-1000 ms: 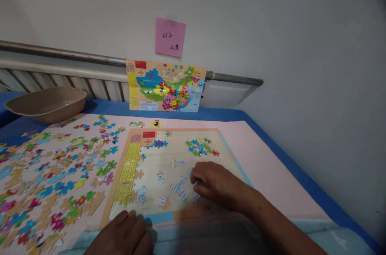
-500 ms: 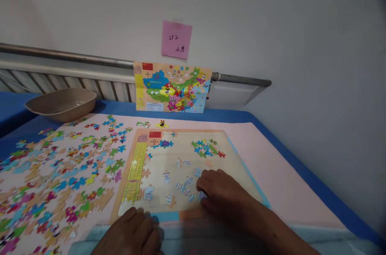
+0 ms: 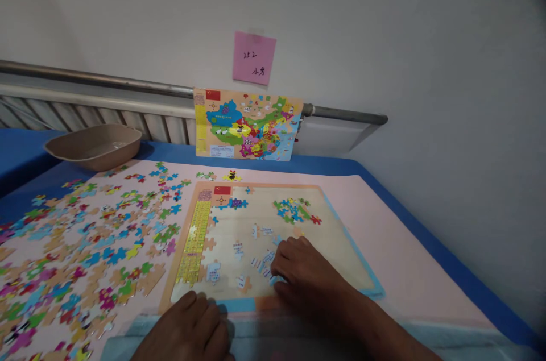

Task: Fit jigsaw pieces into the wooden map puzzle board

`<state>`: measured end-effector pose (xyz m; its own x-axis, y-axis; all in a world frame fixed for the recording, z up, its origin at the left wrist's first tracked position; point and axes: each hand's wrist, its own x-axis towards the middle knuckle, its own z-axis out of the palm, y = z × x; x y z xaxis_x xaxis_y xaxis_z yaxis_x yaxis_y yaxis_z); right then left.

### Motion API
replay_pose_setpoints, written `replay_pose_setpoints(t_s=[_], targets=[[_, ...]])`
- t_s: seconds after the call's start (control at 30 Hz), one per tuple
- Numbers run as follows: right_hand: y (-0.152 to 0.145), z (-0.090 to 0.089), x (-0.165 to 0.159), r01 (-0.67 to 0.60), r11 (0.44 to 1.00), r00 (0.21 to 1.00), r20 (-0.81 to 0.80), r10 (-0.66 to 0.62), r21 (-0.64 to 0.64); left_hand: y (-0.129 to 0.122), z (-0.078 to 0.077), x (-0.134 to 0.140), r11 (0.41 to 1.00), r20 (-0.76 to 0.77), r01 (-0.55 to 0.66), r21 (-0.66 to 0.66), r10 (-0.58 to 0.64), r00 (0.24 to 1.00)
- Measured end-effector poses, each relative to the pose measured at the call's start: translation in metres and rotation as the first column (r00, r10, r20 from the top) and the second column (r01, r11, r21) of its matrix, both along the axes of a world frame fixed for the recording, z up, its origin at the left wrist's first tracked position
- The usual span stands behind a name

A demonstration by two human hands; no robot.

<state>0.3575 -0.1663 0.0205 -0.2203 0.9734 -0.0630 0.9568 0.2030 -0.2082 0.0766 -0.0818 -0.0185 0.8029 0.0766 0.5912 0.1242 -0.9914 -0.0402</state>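
Against a pale wall (image 3: 447, 65), a puzzle board (image 3: 333, 258) lay on a pink sheet (image 3: 405, 270) over a blue tabletop (image 3: 328, 165).
The right grip (image 3: 301, 267) bent over white lettered pieces (image 3: 257, 264) near the board's middle, its underside hidden, so I could not tell whether its fingers were clamped on one; a light edge pinch and flat turns probably suited such thin card best. Those pieces lay at mixed angles, one slanting away rightward. The left grip (image 3: 191, 324) lay curled by the near edge, anything inside unseen. The board's long axis ran left to right, its printed flag (image 3: 222, 190) at the far left; scattered pieces (image 3: 115, 256) spread beyond.
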Motion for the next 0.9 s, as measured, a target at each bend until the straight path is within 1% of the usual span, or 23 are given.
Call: replay_pose_setpoints(t_s=[0.1, 0.27, 0.33, 0.43, 0.5, 0.57, 0.73, 0.8, 0.9], targets=[[0.003, 0.003, -0.005, 0.0, 1.0, 1.0, 0.02, 0.0, -0.028, -0.001, 0.0, 0.0, 1.0, -0.011, -0.003, -0.007, 0.003, 1.0], [0.006, 0.002, -0.007, -0.004, 1.0, 1.0, 0.003, 0.004, 0.006, -0.002, 0.0, 0.0, 1.0, -0.014, -0.01, -0.022, 0.01, 1.0], [0.009, -0.001, -0.011, -0.023, 0.999, 0.999, -0.022, 0.024, 0.042, -0.002, 0.0, 0.0, 1.0, -0.008, -0.014, -0.017, 0.014, 1.0], [0.016, -0.004, -0.02, -0.097, 0.986, 0.992, -0.062, 0.106, 0.133, -0.001, 0.0, 0.001, 1.0, 0.005, -0.008, -0.011, 0.008, 1.0], [0.02, -0.004, -0.025, -0.132, 0.978, 0.987, -0.072, 0.145, 0.161, -0.002, 0.001, 0.002, 1.0, 0.012, -0.006, -0.016, 0.006, 1.0], [0.022, -0.001, -0.024, -0.115, 0.982, 0.99, -0.059, 0.125, 0.149, -0.002, 0.002, 0.003, 1.0, 0.021, -0.018, -0.019, 0.018, 1.0], [0.016, 0.015, -0.001, 0.045, 0.999, 0.999, -0.012, -0.045, 0.02, -0.001, 0.002, 0.003, 1.0, 0.015, -0.031, -0.002, 0.031, 0.999], [0.012, 0.018, 0.006, 0.067, 0.998, 0.998, -0.011, -0.067, -0.015, 0.0, 0.002, 0.001, 1.0, -0.001, -0.024, -0.001, 0.024, 1.0], [0.009, 0.018, 0.007, 0.073, 0.997, 0.997, -0.019, -0.074, -0.037, -0.001, 0.002, 0.0, 1.0, -0.013, -0.016, -0.008, 0.016, 1.0]])
